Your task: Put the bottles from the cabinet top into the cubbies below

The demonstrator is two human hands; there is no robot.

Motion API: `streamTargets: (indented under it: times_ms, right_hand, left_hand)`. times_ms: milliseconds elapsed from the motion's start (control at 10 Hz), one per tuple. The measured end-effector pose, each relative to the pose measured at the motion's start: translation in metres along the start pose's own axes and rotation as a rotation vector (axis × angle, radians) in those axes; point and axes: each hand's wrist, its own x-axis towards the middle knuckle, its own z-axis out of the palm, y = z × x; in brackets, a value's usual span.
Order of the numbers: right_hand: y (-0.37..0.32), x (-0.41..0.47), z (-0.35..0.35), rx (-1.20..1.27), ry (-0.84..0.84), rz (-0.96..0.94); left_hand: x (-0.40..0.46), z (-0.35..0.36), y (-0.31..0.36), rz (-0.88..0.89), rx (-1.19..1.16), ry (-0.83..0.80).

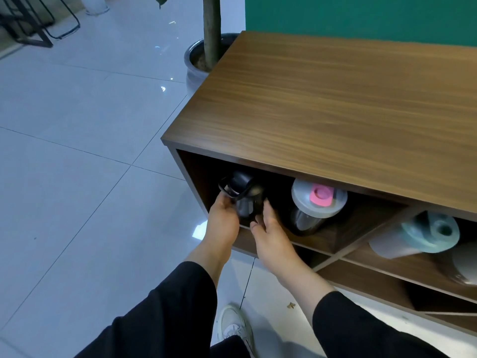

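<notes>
A black bottle (244,195) with a black cap and carry loop stands at the left of the upper-left cubby of the wooden cabinet (335,99). My left hand (222,220) grips its left side near the loop. My right hand (271,236) holds its lower right side. Beside it in the same cubby is a dark bottle with a clear lid and pink spout (316,205). A pale bottle with a teal lid (418,236) lies in the cubby to the right, with a grey bottle (464,264) partly cut off beside it. The cabinet top is bare.
A potted tree in a grey pot (198,60) stands by the cabinet's far left corner. A green wall (361,14) backs the cabinet. Lower cubbies (361,282) look dark. My white shoe (233,326) rests on the tiled floor. Black metal chair legs (38,24) are far left.
</notes>
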Motion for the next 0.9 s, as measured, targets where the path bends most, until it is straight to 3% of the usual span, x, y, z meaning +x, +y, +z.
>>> streamTargets:
  times_ms: [200, 600, 700, 800, 900]
  right_hand:
    - [0.001, 0.022, -0.003, 0.007, 0.022, -0.015]
    - [0.014, 0.032, -0.002, -0.060, 0.018, -0.017]
    - [0.014, 0.033, -0.001, -0.060, 0.055, 0.005]
    - [0.007, 0.025, -0.004, -0.090, 0.093, 0.020]
    - [-0.001, 0.009, -0.004, -0.071, 0.150, 0.031]
  left_hand:
    - [0.008, -0.005, -0.004, 0.050, -0.006, 0.005]
    - [0.016, -0.004, -0.006, -0.059, -0.028, 0.020]
    - [0.018, 0.002, -0.009, -0.244, -0.171, 0.168]
    - [0.011, 0.007, -0.013, -0.394, -0.256, 0.214]
    - [-0.004, 0.016, -0.020, -0.480, -0.293, 0.149]
